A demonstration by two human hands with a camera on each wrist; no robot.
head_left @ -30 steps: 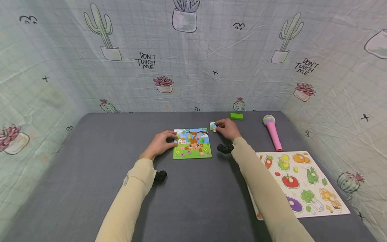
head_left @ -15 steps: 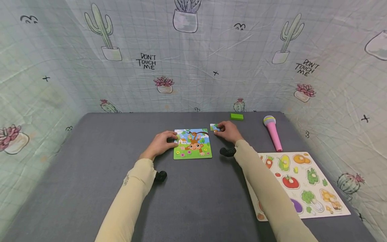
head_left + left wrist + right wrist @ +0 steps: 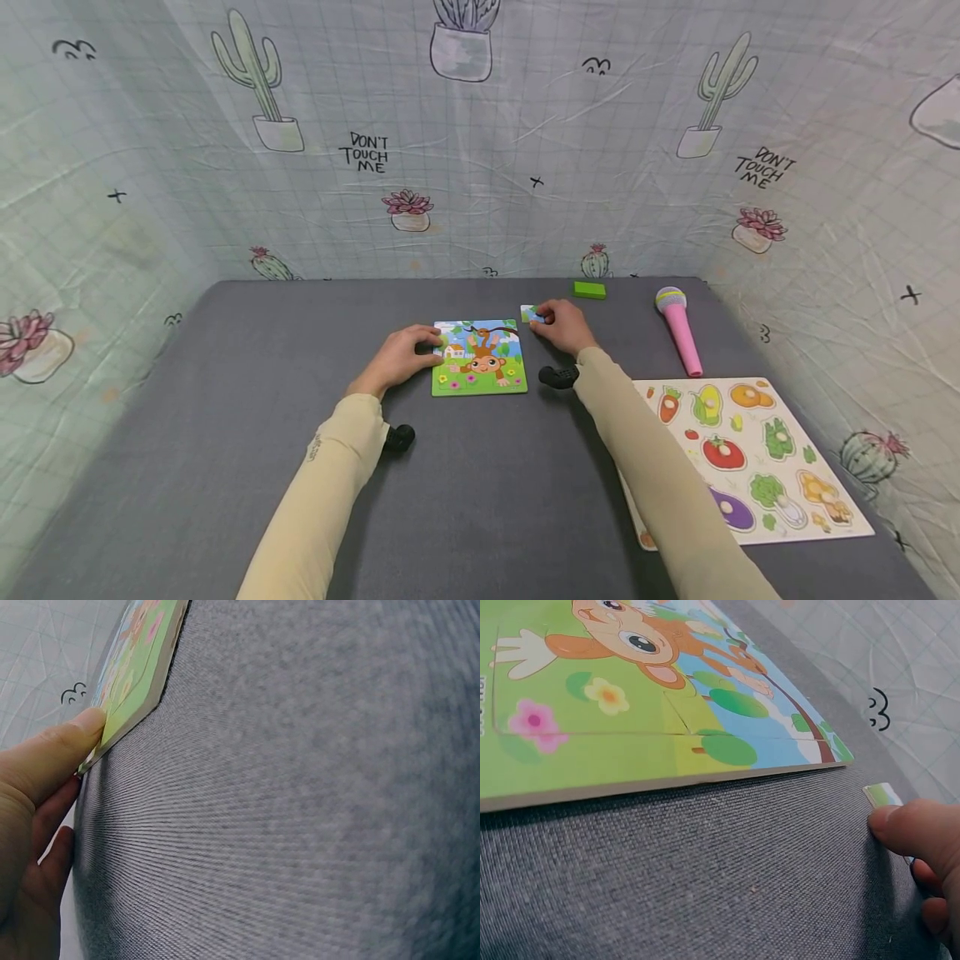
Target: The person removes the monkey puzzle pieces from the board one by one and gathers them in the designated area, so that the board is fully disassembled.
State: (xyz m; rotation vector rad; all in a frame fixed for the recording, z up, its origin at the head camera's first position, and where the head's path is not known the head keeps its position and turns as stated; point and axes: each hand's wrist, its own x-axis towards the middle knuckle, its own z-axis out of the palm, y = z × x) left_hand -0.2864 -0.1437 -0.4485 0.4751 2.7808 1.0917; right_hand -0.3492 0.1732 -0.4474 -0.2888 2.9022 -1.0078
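A monkey jigsaw puzzle (image 3: 486, 358) in a green-edged board lies flat on the table, in the middle of the head view. At its left edge my left hand (image 3: 399, 362) grips the board; in the left wrist view the thumb (image 3: 88, 724) presses on the top of the rim. Just past the board's far right corner, my right hand (image 3: 567, 327) pinches a small puzzle piece (image 3: 527, 313) between thumb and fingers. The right wrist view shows a green and white end of that piece (image 3: 880, 794) beyond the thumb, the rest hidden by the hand.
A green block (image 3: 589, 290) lies near the back edge, with a pink toy microphone (image 3: 681, 333) to its right. The white vegetable peg puzzle board (image 3: 795, 408) sits at front right, partly under my right forearm. A printed cloth wall (image 3: 480, 150) encloses the table.
My right hand has shifted slightly and its fingers now cover the lower part of the piece, where an orange patch showed before. The left hand and the monkey puzzle have stayed put.
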